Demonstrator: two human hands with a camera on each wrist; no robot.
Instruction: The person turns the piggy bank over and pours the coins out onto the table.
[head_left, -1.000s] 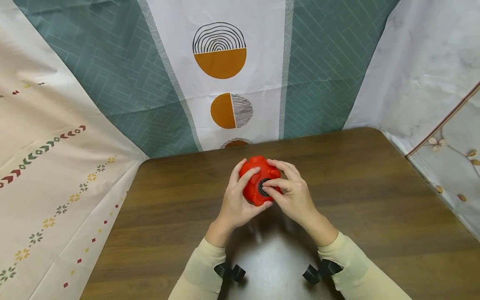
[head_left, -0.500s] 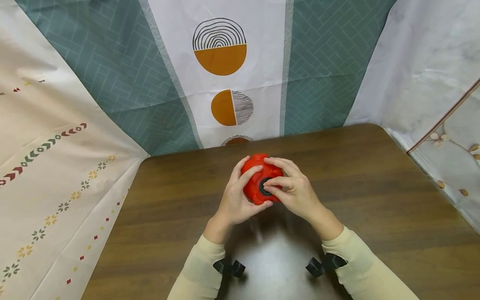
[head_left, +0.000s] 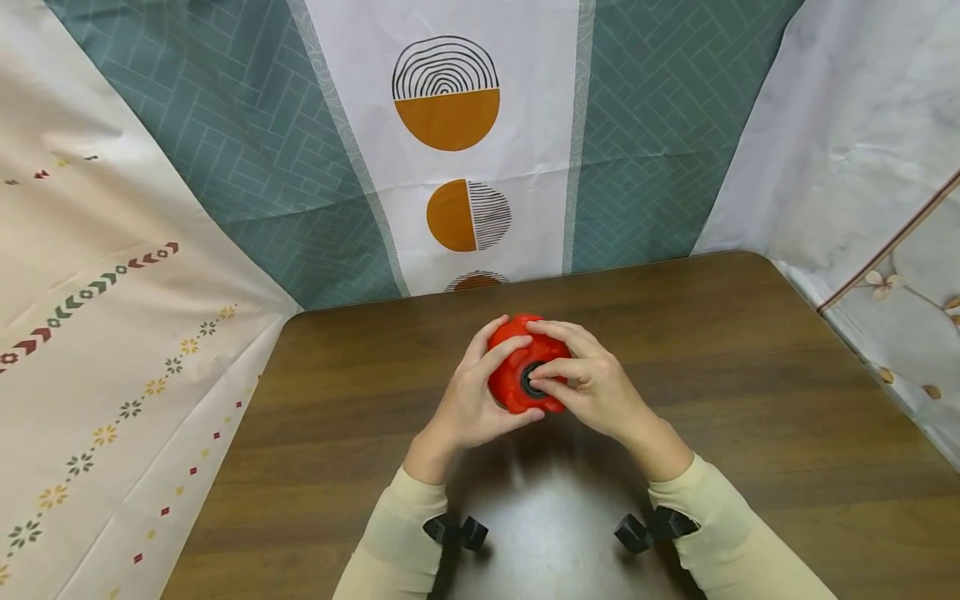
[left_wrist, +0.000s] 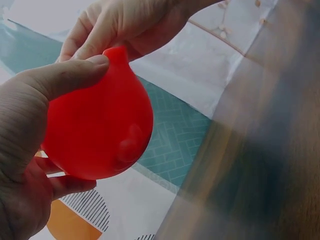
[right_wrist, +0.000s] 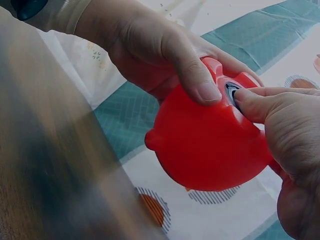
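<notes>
A glossy red rounded piggy bank (head_left: 512, 360), with stubby feet around a black round plug (head_left: 531, 379), is held above the table, its plug side turned toward me. My left hand (head_left: 474, 398) grips it from the left, fingers spread round its side and thumb beneath. In the right wrist view, the left thumb presses the red body (right_wrist: 210, 145) beside the feet. My right hand (head_left: 600, 392) pinches at the plug with thumb and index finger, while another finger rests on the bank's upper side. The right fingertips partly cover the plug (right_wrist: 231, 92).
Below the hands lies a brown wood-grain table (head_left: 360, 417), with a bright glare patch near its front. A patterned green and white cloth (head_left: 637, 167) hangs behind it. Light cloths hang at the left (head_left: 112, 333) and right (head_left: 862, 167). Black camera mounts (head_left: 474, 533) sit on both wrists.
The two hands and the piggy bank have shifted slightly right in the head view, and the bank has turned a little. The right thumb and index finger stay at the plug.
</notes>
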